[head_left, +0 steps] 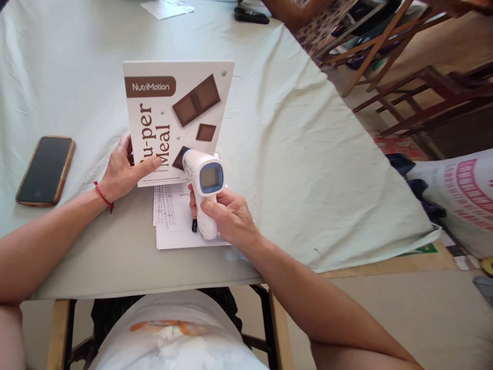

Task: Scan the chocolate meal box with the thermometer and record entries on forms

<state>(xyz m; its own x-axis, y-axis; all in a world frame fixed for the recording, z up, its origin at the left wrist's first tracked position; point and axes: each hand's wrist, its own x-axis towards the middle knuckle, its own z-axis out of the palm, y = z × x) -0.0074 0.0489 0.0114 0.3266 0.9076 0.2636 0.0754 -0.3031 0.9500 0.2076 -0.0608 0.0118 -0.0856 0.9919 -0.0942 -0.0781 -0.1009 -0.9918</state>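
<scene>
My left hand (125,167) grips the lower left edge of a white box (150,128) printed with chocolate pieces and "NutriMotion", its thumb across the front. In my right hand (231,213) is a white infrared thermometer (206,205) with a blue-rimmed grey screen facing me. Its nose end overlaps the box's lower right in view; whether they touch I cannot tell. Beneath them lie sheets of paper (173,239) with handwriting. A black-ended pen or marker (194,225) shows beside the thermometer's handle, partly hidden by it and my fingers.
A phone (46,169) lies at the left on the pale tablecloth (288,154). At the far side are a white paper (167,7), a black object (251,15) and another person's arm (296,13). Wooden chairs (431,97) and a printed sack (462,195) stand to the right.
</scene>
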